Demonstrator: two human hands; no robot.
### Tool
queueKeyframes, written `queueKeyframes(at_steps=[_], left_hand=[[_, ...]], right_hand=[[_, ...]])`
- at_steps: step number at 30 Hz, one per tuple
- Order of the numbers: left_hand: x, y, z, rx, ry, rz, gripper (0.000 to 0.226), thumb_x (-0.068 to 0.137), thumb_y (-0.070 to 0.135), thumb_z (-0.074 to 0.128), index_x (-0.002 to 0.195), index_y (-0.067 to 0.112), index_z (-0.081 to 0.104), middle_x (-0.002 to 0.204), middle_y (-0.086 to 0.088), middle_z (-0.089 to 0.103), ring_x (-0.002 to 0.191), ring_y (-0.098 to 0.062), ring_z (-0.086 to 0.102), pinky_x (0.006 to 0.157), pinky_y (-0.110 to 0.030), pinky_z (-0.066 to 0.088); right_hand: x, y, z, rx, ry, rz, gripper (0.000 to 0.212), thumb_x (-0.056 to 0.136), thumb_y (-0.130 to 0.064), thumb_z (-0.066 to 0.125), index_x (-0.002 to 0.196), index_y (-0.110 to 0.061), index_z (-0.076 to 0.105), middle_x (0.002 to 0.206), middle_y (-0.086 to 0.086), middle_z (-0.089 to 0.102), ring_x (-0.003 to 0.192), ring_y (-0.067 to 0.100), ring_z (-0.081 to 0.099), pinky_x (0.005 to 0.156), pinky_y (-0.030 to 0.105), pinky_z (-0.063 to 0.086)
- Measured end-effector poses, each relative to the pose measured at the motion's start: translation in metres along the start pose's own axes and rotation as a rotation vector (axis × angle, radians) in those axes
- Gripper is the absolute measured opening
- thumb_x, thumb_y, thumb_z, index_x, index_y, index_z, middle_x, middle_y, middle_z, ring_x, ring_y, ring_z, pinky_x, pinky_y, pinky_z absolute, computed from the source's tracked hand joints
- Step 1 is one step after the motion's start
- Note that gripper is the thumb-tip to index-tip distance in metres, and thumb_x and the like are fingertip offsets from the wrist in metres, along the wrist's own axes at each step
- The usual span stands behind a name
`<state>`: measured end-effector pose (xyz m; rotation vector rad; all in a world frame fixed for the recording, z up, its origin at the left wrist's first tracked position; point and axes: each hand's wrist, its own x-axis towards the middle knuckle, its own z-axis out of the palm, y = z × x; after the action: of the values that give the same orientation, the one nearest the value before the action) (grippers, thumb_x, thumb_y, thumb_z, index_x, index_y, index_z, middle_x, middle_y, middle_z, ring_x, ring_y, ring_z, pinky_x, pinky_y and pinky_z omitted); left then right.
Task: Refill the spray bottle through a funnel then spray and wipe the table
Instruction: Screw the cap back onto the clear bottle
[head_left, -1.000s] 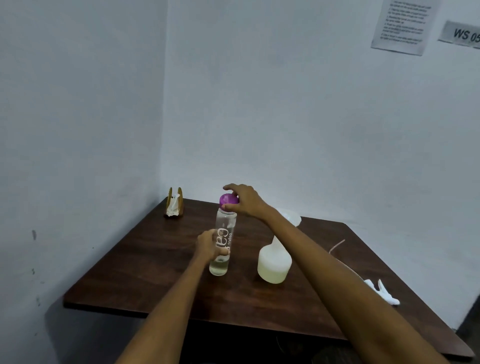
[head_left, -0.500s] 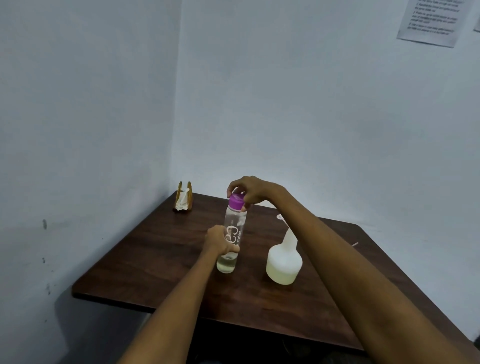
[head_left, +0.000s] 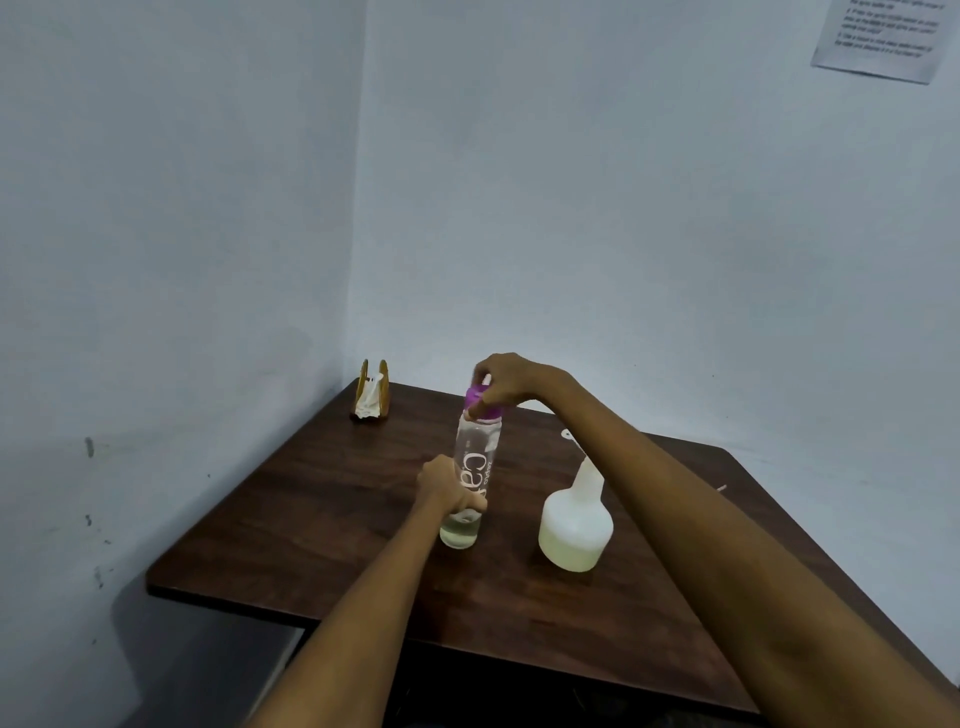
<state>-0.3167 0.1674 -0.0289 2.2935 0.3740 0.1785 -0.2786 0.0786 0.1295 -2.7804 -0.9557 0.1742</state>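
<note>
A clear water bottle (head_left: 475, 457) with a purple cap (head_left: 480, 402) stands upright on the dark wooden table (head_left: 322, 519), a little liquid at its bottom. My left hand (head_left: 447, 486) grips its lower body. My right hand (head_left: 511, 384) holds the cap from above, fingers curled round it. To the right stands the white spray bottle body (head_left: 575, 525) without its spray head; something white sits at its neck, mostly hidden behind my right forearm.
A wooden napkin holder (head_left: 373, 392) with white tissue stands in the table's far left corner, against the walls. A paper notice (head_left: 883, 36) hangs on the right wall. The table's front and left edges drop to the floor.
The camera has shifted left and down, so the white items at the table's right edge have left the view. My right hand's fingers have turned round the purple cap.
</note>
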Motion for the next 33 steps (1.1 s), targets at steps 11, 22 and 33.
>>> queueKeyframes(at_steps=[11,22,33], left_hand=[[-0.001,0.000,0.000,0.007,0.005,-0.006,0.058,0.062,0.030,0.085,0.110,0.004,0.066,0.113,-0.008,0.068,0.106,-0.022,0.063,0.084,-0.027,0.048],[0.000,0.000,0.000,-0.025,-0.007,-0.017,0.057,0.062,0.027,0.085,0.110,0.004,0.066,0.113,-0.009,0.068,0.105,-0.022,0.064,0.086,-0.028,0.049],[-0.001,0.001,0.001,-0.017,-0.003,-0.039,0.059,0.062,0.029,0.085,0.112,0.005,0.066,0.115,-0.008,0.068,0.107,-0.022,0.064,0.086,-0.027,0.048]], right_hand=[[0.002,-0.013,-0.003,-0.157,0.004,0.114,0.040,0.083,-0.039,0.067,0.079,0.000,0.060,0.080,0.015,0.064,0.052,0.023,0.058,0.060,0.027,0.050],[-0.003,0.005,-0.010,-0.102,0.119,0.061,0.079,0.089,-0.068,0.014,0.100,-0.007,0.063,0.082,0.015,0.072,0.072,0.021,0.068,0.078,0.033,0.050],[-0.011,0.009,-0.002,0.093,0.133,-0.124,0.054,0.098,-0.049,0.031,0.128,-0.010,0.052,0.131,0.010,0.058,0.118,0.026,0.053,0.087,0.030,0.039]])
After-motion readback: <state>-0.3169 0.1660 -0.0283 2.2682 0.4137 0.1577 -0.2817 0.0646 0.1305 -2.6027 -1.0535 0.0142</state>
